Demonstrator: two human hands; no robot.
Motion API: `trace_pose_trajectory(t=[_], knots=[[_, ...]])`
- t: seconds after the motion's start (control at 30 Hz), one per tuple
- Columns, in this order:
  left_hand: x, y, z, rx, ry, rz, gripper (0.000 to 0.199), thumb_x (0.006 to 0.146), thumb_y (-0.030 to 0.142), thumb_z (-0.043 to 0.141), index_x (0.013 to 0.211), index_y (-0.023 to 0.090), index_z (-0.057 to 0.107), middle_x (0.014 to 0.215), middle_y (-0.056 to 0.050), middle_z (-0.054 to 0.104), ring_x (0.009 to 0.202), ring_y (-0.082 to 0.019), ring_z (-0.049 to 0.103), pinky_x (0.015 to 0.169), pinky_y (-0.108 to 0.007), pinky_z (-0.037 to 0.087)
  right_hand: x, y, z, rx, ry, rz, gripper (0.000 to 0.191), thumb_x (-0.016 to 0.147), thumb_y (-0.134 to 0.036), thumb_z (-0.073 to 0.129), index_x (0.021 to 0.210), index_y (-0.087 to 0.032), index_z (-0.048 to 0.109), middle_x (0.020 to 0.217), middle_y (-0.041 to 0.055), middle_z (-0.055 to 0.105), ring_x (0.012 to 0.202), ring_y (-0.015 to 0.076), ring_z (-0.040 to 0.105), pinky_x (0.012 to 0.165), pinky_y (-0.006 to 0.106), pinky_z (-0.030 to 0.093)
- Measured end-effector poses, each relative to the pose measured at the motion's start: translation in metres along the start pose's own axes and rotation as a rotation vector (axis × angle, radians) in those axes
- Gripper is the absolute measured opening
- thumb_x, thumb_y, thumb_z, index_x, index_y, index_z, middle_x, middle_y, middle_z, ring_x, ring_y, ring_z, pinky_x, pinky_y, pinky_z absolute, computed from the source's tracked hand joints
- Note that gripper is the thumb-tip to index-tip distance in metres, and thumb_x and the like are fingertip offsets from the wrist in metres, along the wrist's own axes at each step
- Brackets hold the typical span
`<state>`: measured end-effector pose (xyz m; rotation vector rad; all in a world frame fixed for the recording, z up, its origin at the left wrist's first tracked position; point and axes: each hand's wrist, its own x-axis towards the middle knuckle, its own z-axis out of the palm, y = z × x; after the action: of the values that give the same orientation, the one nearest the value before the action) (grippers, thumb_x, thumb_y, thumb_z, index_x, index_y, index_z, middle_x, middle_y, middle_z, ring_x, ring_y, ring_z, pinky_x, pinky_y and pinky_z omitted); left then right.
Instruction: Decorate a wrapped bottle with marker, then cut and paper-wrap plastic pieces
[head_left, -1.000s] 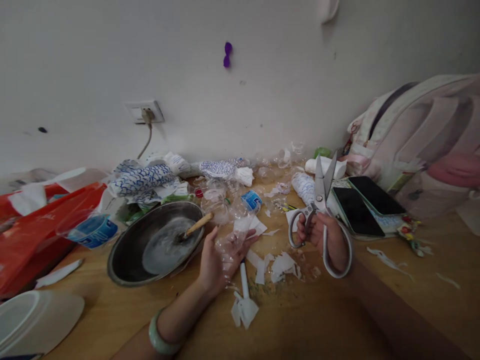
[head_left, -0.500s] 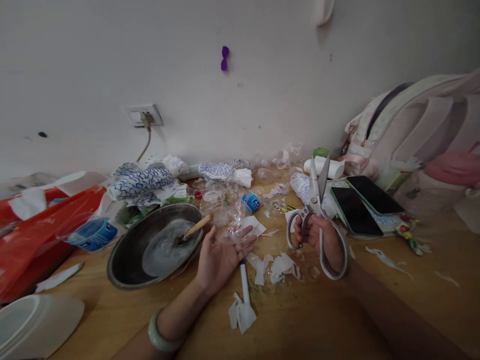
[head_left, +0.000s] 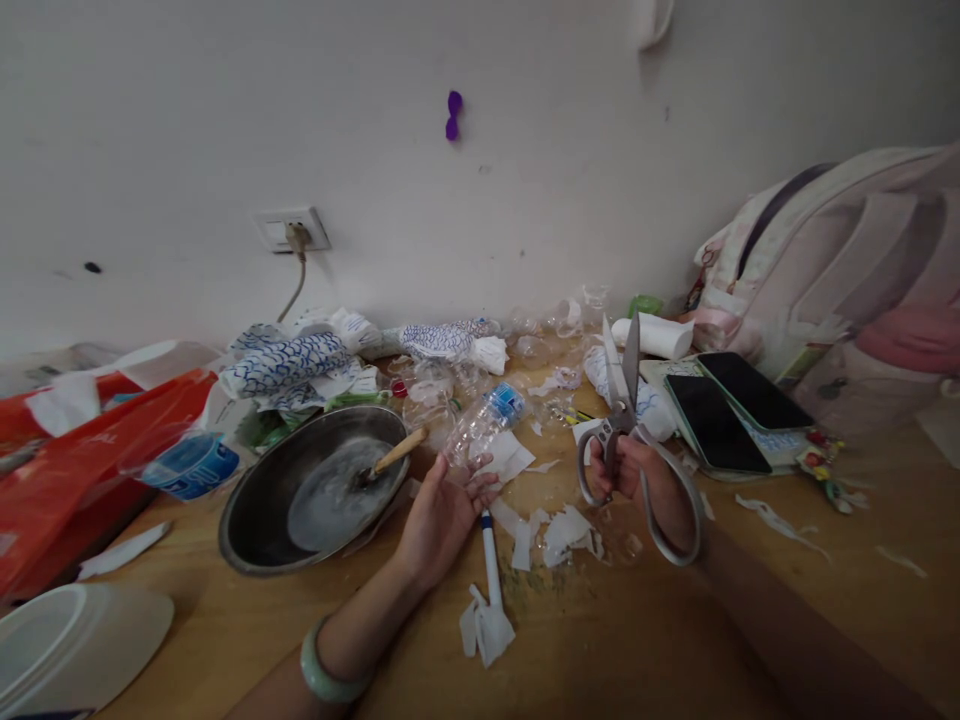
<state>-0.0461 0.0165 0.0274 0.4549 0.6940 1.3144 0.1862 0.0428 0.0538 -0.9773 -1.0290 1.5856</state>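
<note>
Head view: table [head_left: 592, 650], wood top; clutter crowds the back along the wall, widest open stretch is the near side between the forearms. One backpack [head_left: 840, 270] bounds the right end. One dark bowl [head_left: 262, 500] blocks the left side, liquid inside, one wooden-handled brush [head_left: 397, 452] leaning over its rim. Three white bundles [head_left: 289, 362] with blue scale pattern: two back left, one behind the scissors. Left hand [head_left: 439, 525]: palm up, fingers spread, not closed on anything; right beside bowl. Right hand [head_left: 666, 492]: fingers clamped in the handles of one pair of scissors [head_left: 622, 408], held above the table. Blades parted in a narrow V, tips up and toward wall; long axis near upright in view, slight lean left. One clear bottle [head_left: 480, 430] just past left fingertips, contact unclear; axis diagonal, blue-labelled end far right. Two phones [head_left: 716, 425], overlapping, right of scissors. One marker [head_left: 489, 555], between the hands.
</note>
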Motion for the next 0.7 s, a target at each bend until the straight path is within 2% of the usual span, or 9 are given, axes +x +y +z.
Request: trace_pose_trajectory(t=[0.13, 0.23, 0.3, 0.4, 0.53, 0.63, 0.7], knots=[[0.0, 0.001, 0.002, 0.033, 0.001, -0.011, 0.03, 0.081, 0.045, 0.068, 0.096, 0.019, 0.065, 0.093, -0.007, 0.075, 0.075, -0.018, 0.068, 0.071, -0.03, 0.052, -0.003, 0.002, -0.001, -0.039, -0.09, 0.044, 0.049, 0.067, -0.064, 0.065, 0.072, -0.018, 0.052, 0.054, -0.0056, 0.042, 0.042, 0.007, 0.035, 0.042, 0.022, 0.032], [0.0, 0.0, 0.002, 0.035, 0.012, -0.002, 0.025, 0.084, 0.041, 0.065, 0.093, 0.018, 0.066, 0.099, -0.009, 0.074, 0.079, -0.019, 0.068, 0.07, -0.03, 0.053, -0.005, 0.006, -0.003, -0.124, -0.123, 0.053, 0.051, 0.069, -0.068, 0.062, 0.071, -0.017, 0.05, 0.055, -0.0058, 0.042, 0.04, 0.0058, 0.035, 0.041, 0.021, 0.031], [0.001, 0.0, 0.001, 0.031, 0.038, 0.012, 0.025, 0.088, 0.038, 0.061, 0.099, 0.018, 0.067, 0.1, -0.008, 0.074, 0.083, -0.019, 0.068, 0.073, -0.03, 0.053, -0.007, 0.008, -0.003, -0.172, -0.127, 0.048, 0.053, 0.071, -0.07, 0.059, 0.072, -0.017, 0.05, 0.054, -0.006, 0.042, 0.04, 0.0055, 0.035, 0.04, 0.02, 0.03], [0.002, 0.0, 0.0, 0.034, 0.065, 0.046, 0.033, 0.092, 0.035, 0.056, 0.121, 0.022, 0.062, 0.101, -0.005, 0.073, 0.087, -0.017, 0.068, 0.078, -0.029, 0.053, -0.009, 0.008, -0.004, -0.213, -0.16, 0.051, 0.055, 0.074, -0.071, 0.056, 0.072, -0.017, 0.051, 0.052, -0.0064, 0.042, 0.039, 0.0055, 0.036, 0.039, 0.019, 0.03], [0.001, 0.002, 0.0, 0.045, 0.035, 0.113, 0.047, 0.09, 0.035, 0.058, 0.137, 0.03, 0.05, 0.115, -0.003, 0.07, 0.097, -0.016, 0.066, 0.083, -0.028, 0.052, -0.011, -0.004, -0.013, -0.269, -0.327, 0.145, 0.06, 0.076, -0.076, 0.052, 0.071, -0.016, 0.055, 0.052, -0.0036, 0.049, 0.037, 0.0066, 0.041, 0.04, 0.02, 0.033], [0.0, 0.003, 0.001, 0.03, 0.016, 0.155, 0.047, 0.088, 0.034, 0.062, 0.135, 0.031, 0.053, 0.127, -0.003, 0.065, 0.107, -0.017, 0.063, 0.09, -0.031, 0.051, -0.019, -0.011, -0.025, -0.259, -0.534, 0.258, 0.073, 0.079, -0.082, 0.038, 0.079, -0.015, 0.065, 0.058, 0.0042, 0.061, 0.037, 0.0088, 0.046, 0.04, 0.021, 0.034], [-0.001, 0.003, 0.001, 0.027, 0.015, 0.195, 0.044, 0.086, 0.032, 0.065, 0.129, 0.03, 0.058, 0.13, -0.003, 0.063, 0.112, -0.018, 0.06, 0.094, -0.031, 0.049, -0.027, -0.012, -0.032, -0.266, -0.551, 0.251, 0.081, 0.077, -0.087, 0.032, 0.083, -0.014, 0.068, 0.063, 0.0082, 0.065, 0.036, 0.0105, 0.048, 0.038, 0.022, 0.034]])
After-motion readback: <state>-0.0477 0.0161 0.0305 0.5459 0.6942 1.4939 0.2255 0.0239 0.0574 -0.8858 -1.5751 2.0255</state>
